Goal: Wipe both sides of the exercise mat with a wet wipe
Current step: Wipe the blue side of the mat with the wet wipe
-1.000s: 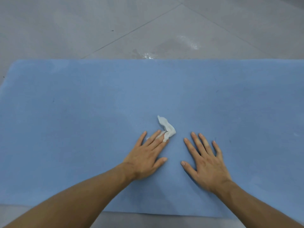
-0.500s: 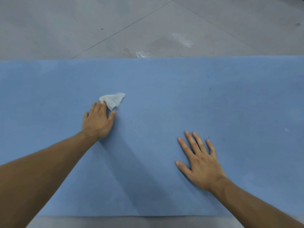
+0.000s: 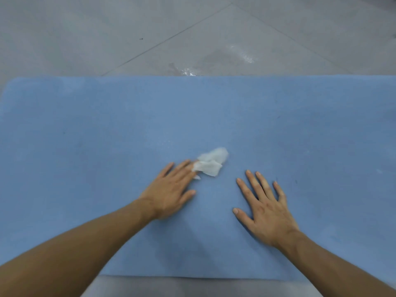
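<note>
While the blue exercise mat (image 3: 85, 136) lies flat on the grey tiled floor (image 3: 96, 28), both hands are placed on it, about in the middle of the picture and closer to the mat's near edge than to its far one; the mat fills the view from side to side, its left end with a rounded corner is visible, and its right end goes out of the frame. The left hand (image 3: 171, 194) lies palm down with the fingers (image 3: 182, 168) straight and close together; it does not clench anything, the fingertips only press on the white wet wipe (image 3: 211, 162); the wipe is crumpled and lies on the mat surface, partly under those fingertips, and its larger part sticks out beyond them, away from the person and a little to the right; this hand looks slightly blurred. The right hand (image 3: 265, 211) rests flat on the mat beside the left one, palm down, fingers straight and spread apart, thumb pointing toward the left hand; it grips nothing; the wipe is near its fingertips but apart from them. Both forearms are bare and come in from the bottom corners. Beyond the far edge of the mat the floor shows thin tile joints and a wet, shining patch (image 3: 214, 65) close to that edge.
</note>
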{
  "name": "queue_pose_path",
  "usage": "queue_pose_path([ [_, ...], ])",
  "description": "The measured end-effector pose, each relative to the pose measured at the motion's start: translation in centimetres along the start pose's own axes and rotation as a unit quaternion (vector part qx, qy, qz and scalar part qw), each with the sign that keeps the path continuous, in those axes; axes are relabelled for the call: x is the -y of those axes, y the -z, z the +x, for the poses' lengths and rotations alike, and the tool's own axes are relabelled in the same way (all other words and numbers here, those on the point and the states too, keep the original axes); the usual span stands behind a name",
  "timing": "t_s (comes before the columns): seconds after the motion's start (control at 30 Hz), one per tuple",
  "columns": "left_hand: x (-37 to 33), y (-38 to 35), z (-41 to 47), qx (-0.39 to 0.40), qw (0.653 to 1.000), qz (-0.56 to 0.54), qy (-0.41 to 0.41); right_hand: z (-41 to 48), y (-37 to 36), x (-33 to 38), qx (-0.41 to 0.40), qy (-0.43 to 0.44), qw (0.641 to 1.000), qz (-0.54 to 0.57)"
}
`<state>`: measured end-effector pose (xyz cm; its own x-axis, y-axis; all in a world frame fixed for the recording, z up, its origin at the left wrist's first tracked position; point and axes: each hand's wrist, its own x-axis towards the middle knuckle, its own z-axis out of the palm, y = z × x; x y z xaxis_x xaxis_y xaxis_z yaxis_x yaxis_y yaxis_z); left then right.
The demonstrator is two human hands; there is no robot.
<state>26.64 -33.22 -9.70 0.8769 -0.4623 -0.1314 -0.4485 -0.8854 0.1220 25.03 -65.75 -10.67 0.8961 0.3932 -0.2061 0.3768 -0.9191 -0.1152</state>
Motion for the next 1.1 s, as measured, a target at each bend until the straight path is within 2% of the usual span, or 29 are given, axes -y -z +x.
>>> queue_pose_path([
  [0.07, 3.7, 0.7, -1.6, 0.023, 0.995, -0.005, 0.092, 0.0, 0.0, -0.1, 0.003, 0.002, 1.000, 0.000],
  [0.17, 8.1, 1.9, -4.3, 0.048, 0.969, -0.026, 0.241, 0.1, 0.1, 0.0, 0.003, 0.005, 1.000, 0.001],
  [0.23, 9.4, 2.4, -6.0, 0.063, 0.954, -0.010, 0.292, 0.0, 0.1, 0.0, 0.002, 0.003, 1.000, 0.004],
  [0.3, 9.4, 2.4, -6.8, 0.068, 0.949, -0.008, 0.307, 0.0, 0.0, 0.0, -0.001, 0.003, 1.000, 0.005],
  [0.37, 7.5, 1.9, -6.6, 0.056, 0.966, 0.001, 0.253, 0.0, -0.1, -0.1, -0.002, 0.002, 1.000, 0.001],
  [0.47, 2.4, 1.0, -5.5, 0.011, 0.996, 0.010, 0.093, 0.0, -0.3, -0.2, -0.005, 0.003, 1.000, -0.001],
  [0.6, -6.1, -0.7, -4.3, -0.013, 0.999, 0.003, -0.050, -0.1, -0.4, -0.1, -0.016, 0.002, 1.000, 0.003],
  [0.67, -8.5, -1.0, -4.0, -0.003, 0.997, 0.005, -0.081, -0.1, -0.4, 0.0, -0.015, 0.002, 1.000, 0.008],
  [0.77, -7.1, -0.9, -4.1, -0.011, 0.997, 0.007, -0.072, 0.0, -0.3, 0.1, -0.007, 0.005, 1.000, 0.014],
  [0.83, -3.8, -0.8, -4.6, -0.016, 0.999, 0.000, -0.035, -0.1, -0.2, 0.1, -0.004, 0.002, 1.000, 0.016],
  [0.93, 2.6, 0.0, -6.0, -0.014, 0.996, 0.006, 0.093, -0.2, -0.1, 0.2, -0.004, 0.000, 1.000, 0.021],
  [1.03, 8.9, 1.2, -9.5, 0.010, 0.970, 0.020, 0.244, -0.2, -0.2, 0.3, -0.014, 0.000, 1.000, 0.024],
  [1.1, 11.3, 1.7, -12.3, 0.052, 0.958, 0.044, 0.280, -0.2, -0.3, 0.4, -0.016, 0.001, 1.000, 0.026],
])
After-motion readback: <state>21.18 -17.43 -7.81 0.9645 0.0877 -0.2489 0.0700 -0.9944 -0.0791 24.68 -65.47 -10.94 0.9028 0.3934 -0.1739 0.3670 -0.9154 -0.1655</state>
